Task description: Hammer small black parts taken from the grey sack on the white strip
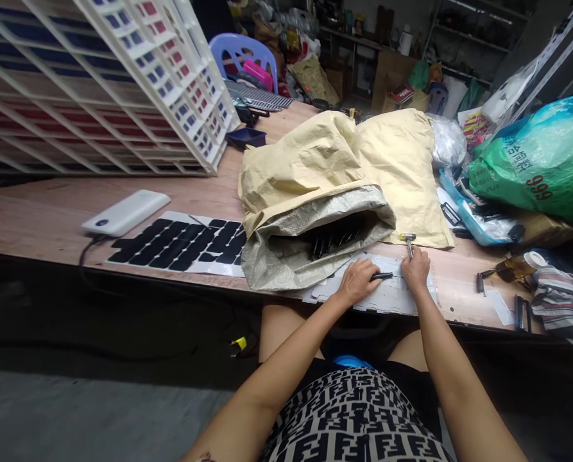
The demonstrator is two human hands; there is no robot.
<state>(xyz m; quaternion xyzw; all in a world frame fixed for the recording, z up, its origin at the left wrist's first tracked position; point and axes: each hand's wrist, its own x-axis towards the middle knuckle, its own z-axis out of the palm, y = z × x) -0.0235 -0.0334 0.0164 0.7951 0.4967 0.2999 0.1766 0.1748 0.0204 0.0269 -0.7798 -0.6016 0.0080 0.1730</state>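
Two closed grips, left hand (358, 282) on a black piece (383, 276), right hand (416, 268) round a hammer (407, 237): I'd keep that piece steady!

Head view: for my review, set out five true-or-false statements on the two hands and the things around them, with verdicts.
1. The right hand grips a small metal-handled hammer. True.
2. The open yellow-tan sack with silvery lining holds slim black pieces. True.
3. The left hand reaches inside that sack. False: it is outside, holding a short black stick-shaped piece over a flat pale-grey board.
4. The white rectangular device with a dark cable lies right of the sack in the picture. False: it lies left.
5. The bulging green plastic bag is at the picture's right edge. True.
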